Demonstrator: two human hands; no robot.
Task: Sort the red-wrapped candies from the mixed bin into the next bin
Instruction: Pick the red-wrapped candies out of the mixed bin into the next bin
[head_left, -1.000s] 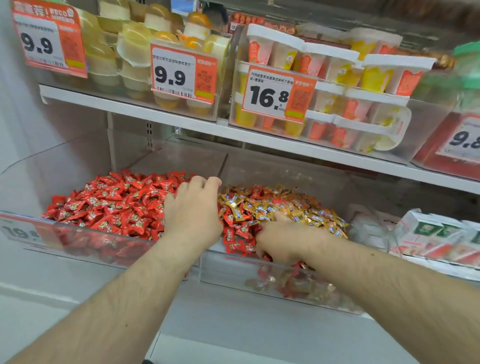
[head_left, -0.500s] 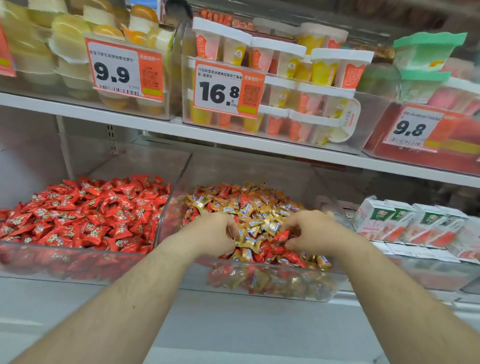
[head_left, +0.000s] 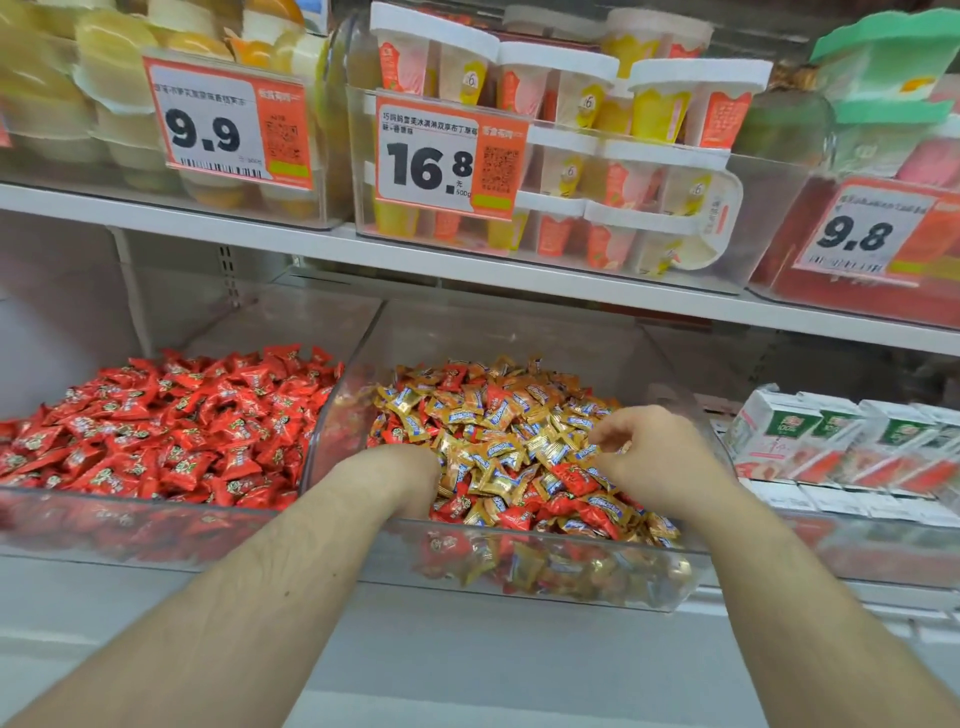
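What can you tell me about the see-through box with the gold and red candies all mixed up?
The mixed bin is a clear plastic tub with rounded corners on the lower shelf, directly right of the bin of red candies. It holds a heap of gold-wrapped candies with red-wrapped candies scattered among them, mostly near the front. Both arms reach over its front wall: the left hand is dug into the pile, and the right hand rests on top with fingers curled.
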